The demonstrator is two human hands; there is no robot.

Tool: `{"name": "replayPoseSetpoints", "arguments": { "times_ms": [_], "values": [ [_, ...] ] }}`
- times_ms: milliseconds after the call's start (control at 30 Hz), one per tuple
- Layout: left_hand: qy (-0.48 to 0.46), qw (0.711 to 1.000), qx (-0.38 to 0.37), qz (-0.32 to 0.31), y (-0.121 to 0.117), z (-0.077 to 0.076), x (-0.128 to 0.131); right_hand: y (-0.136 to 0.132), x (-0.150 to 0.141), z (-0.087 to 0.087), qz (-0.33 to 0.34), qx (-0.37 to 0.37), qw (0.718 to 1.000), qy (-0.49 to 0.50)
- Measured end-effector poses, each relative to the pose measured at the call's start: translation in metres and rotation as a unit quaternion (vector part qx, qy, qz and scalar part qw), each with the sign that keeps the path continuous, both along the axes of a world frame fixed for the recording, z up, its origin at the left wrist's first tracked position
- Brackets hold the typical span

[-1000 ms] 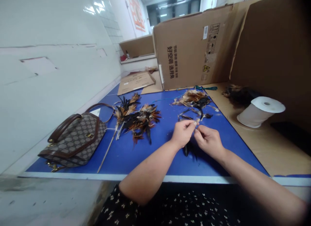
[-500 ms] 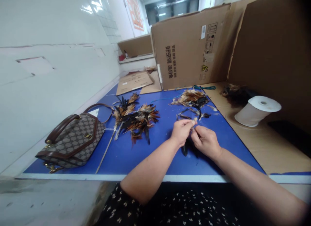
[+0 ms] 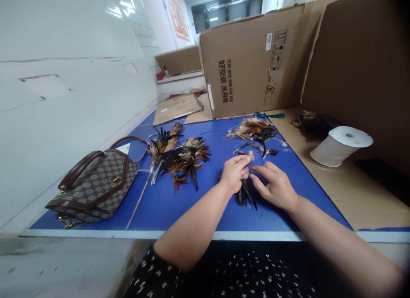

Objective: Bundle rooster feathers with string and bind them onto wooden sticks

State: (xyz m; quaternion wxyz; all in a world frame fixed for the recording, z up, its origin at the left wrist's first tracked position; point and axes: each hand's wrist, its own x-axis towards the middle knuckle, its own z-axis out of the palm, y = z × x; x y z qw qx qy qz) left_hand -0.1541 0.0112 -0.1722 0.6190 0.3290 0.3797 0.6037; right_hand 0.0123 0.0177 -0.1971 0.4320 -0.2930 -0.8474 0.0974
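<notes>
My left hand (image 3: 234, 173) pinches a small bundle of dark feathers (image 3: 244, 193) by the quill ends, the vanes hanging down toward me over the blue table (image 3: 192, 204). My right hand (image 3: 276, 185) is beside it, fingers partly extended and touching the bundle near the quills. A heap of black and orange feathers (image 3: 181, 156) lies to the left of my hands. A smaller pile of brown and black feathers (image 3: 254, 130) lies just beyond them.
A patterned brown handbag (image 3: 96, 184) sits at the left table edge, with a thin stick (image 3: 137, 204) beside it. A white spool of thread (image 3: 340, 146) stands at the right on cardboard. Tall cardboard boxes (image 3: 253, 58) wall the back and right. White wall at left.
Both hands have dropped slightly toward the table. The feather bundle now hangs lower and shows more below my left hand. My right fingers have loosened from a pinch.
</notes>
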Motion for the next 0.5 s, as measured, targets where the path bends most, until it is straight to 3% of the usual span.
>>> {"name": "replayPoseSetpoints", "arguments": {
  "times_ms": [133, 300, 400, 500],
  "values": [
    [0.002, 1.000, -0.007, -0.003, 0.000, -0.003, 0.000, 0.000, -0.002, 0.000, 0.021, -0.041, 0.999, -0.018],
    [-0.002, 1.000, -0.020, -0.006, 0.000, -0.008, 0.003, -0.006, 0.001, 0.015, 0.052, -0.135, 0.985, 0.090],
    [0.003, 1.000, -0.015, -0.016, -0.003, -0.007, 0.006, -0.007, 0.005, 0.022, 0.026, -0.211, 0.963, 0.165],
    [0.014, 0.999, -0.011, -0.041, -0.006, -0.004, 0.008, -0.005, 0.008, 0.022, -0.004, -0.237, 0.949, 0.206]
  ]
}}
